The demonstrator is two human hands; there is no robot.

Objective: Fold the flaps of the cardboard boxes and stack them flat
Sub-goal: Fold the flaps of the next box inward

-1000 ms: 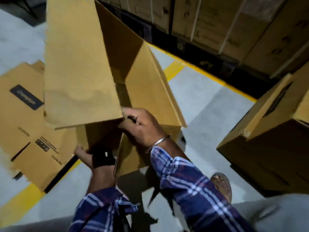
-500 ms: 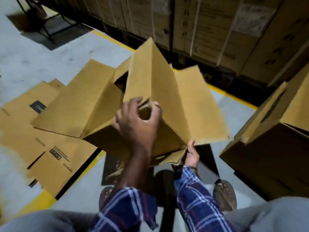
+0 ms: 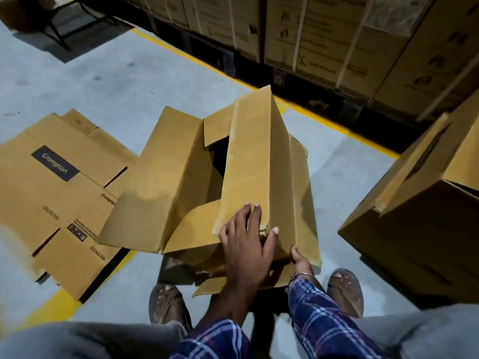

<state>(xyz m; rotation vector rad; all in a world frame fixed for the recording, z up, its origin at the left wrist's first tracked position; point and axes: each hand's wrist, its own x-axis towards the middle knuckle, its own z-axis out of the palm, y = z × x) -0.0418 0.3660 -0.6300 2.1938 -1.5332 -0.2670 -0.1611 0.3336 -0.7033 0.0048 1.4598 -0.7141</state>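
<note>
On the grey warehouse floor (image 3: 134, 81) between your two sandalled feet, you bend over a half-collapsed cardboard box (image 3: 256, 161), its long axis running away from you toward the yellow floor line (image 3: 344, 130) and the far wall of stock. The box's tall panel stands nearly upright and leans slightly left; a wide flap (image 3: 160, 177) splays out to the left, overlapping the stack beside it, and a smaller curved flap (image 3: 194, 231) sags at the near end. The box's mouth shows as a dark gap between the panels, and nothing can be seen inside it.

Your left hand (image 3: 246, 244) presses flat on the near end of the tall panel, fingers spread and straight, fingertips on the cardboard. Your right hand (image 3: 299, 257) grips the near right corner of the box, thumb on top of the edge, the other fingers hidden beneath. A thin bangle (image 3: 303, 275) circles that wrist above a blue checked sleeve (image 3: 321, 314).

To the left, flattened boxes (image 3: 59, 182) lie stacked on the floor, printed side up with a dark "Crompton" label and "CEILING FAN" lettering; at least two layers show, but the exact count cannot be told. To the right, one large box (image 3: 420, 211) stands assembled with its top flap raised. Along the far wall runs a row of strapped cartons (image 3: 324, 40) on dark pallets, and a metal stand's legs (image 3: 57, 32) show at upper left. Two brown sandals (image 3: 168, 304) are in view, one by each forearm.
</note>
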